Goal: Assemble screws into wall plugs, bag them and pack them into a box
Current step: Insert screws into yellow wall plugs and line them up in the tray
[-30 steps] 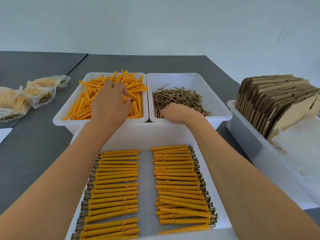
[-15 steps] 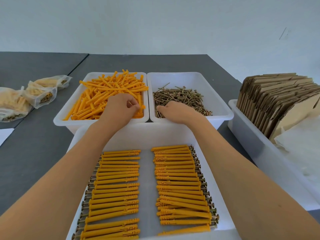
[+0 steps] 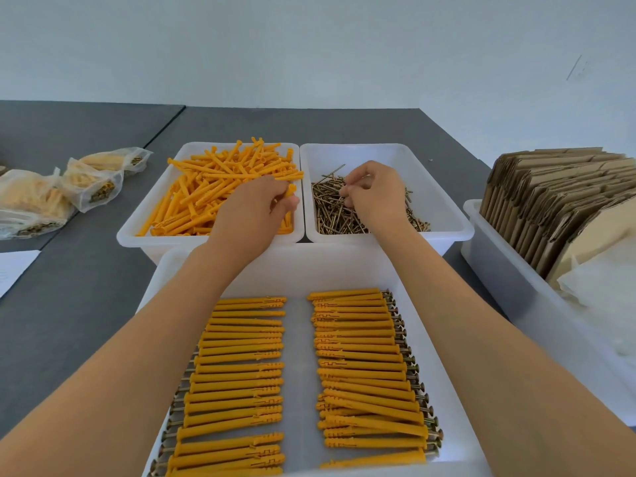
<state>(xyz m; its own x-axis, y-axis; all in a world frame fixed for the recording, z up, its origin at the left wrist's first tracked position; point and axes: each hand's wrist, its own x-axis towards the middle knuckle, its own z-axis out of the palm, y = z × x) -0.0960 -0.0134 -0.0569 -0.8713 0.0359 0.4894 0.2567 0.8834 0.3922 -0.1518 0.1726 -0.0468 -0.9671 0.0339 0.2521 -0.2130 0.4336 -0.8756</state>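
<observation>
My left hand (image 3: 253, 211) hovers over the near right corner of the white bin of loose orange wall plugs (image 3: 210, 197) and grips one orange plug (image 3: 290, 191) that sticks out past its fingers. My right hand (image 3: 377, 196) reaches into the white bin of brass screws (image 3: 330, 215), fingers curled and pinching among the screws; whether a screw is held is hidden. In front of me a white tray (image 3: 303, 266) holds two rows of assembled plugs with screws (image 3: 361, 366).
Filled clear bags (image 3: 93, 182) of assembled plugs lie on the grey table at the left, with a white paper (image 3: 13, 270) nearer me. A white bin at the right (image 3: 509, 287) holds flat cardboard boxes (image 3: 557, 201) and plastic bags (image 3: 605, 280).
My left hand has drawn back to the plug bin's near right corner holding a plug. My right hand has moved further into the screw bin.
</observation>
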